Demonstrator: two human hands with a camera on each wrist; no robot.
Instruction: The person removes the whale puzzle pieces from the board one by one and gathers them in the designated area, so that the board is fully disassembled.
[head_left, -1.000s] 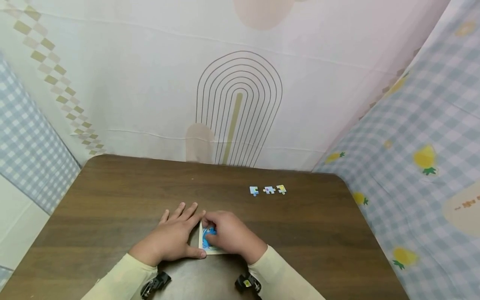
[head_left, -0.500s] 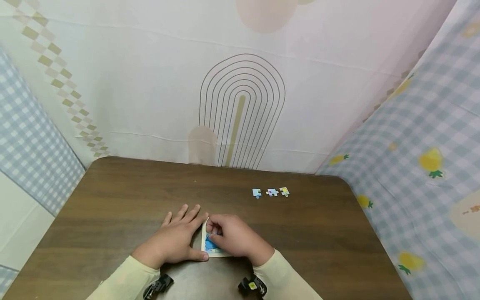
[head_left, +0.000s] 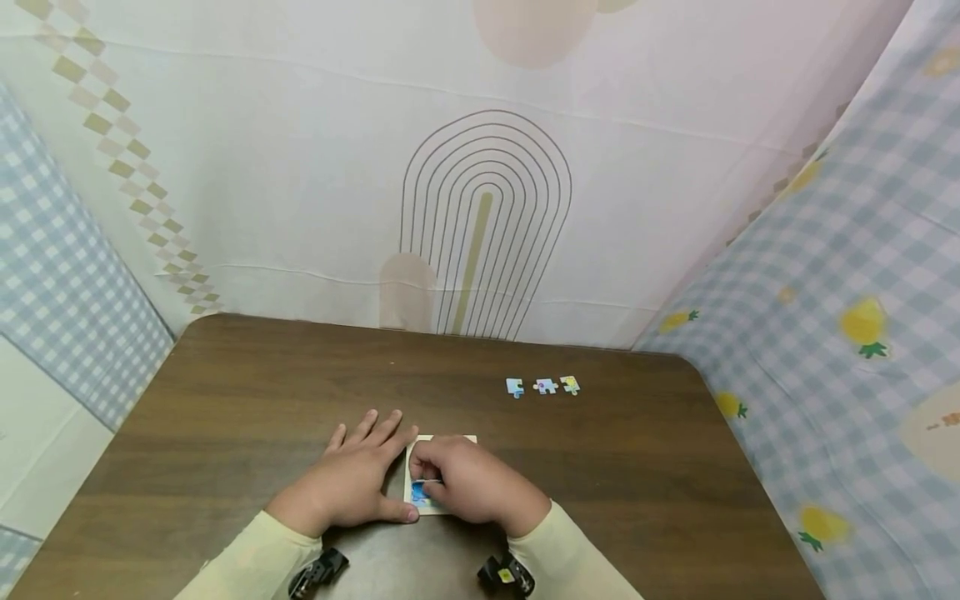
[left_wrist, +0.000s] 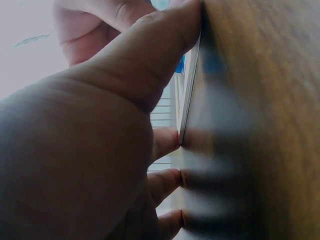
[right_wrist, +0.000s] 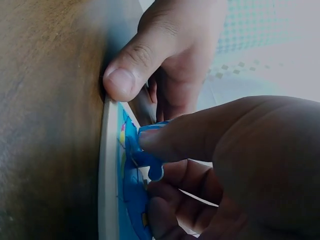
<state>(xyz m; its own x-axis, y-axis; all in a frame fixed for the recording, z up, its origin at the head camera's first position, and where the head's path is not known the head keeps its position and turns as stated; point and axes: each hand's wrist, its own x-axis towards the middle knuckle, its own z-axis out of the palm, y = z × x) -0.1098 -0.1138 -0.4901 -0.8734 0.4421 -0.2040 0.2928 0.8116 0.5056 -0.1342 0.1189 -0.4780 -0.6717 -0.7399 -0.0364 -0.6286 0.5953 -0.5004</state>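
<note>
A small puzzle board [head_left: 408, 492] with a pale border and a blue picture lies on the brown table. My left hand [head_left: 348, 483] rests at its left side, fingers spread, with the thumb on the near left corner and the index fingertip at the far left corner. Over the board, my right hand [head_left: 476, 487] pinches a blue jigsaw puzzle piece [right_wrist: 156, 170] between thumb and curled fingers. The right wrist view has this piece tilted up from the blue picture [right_wrist: 131, 195]. Much of the board is hidden under the right hand.
Three loose jigsaw pieces lie in a row farther back on the table: a light blue one [head_left: 514, 387], a pale one with a purple spot [head_left: 546, 386] and a yellowish one [head_left: 570, 384]. Behind the table [head_left: 300, 358] hangs a patterned cloth [head_left: 315, 167].
My right hand has drawn slightly toward me, uncovering the board's far edge. A piece edge now shows between its fingers. The left hand stays in place; the head view has shifted slightly.
</note>
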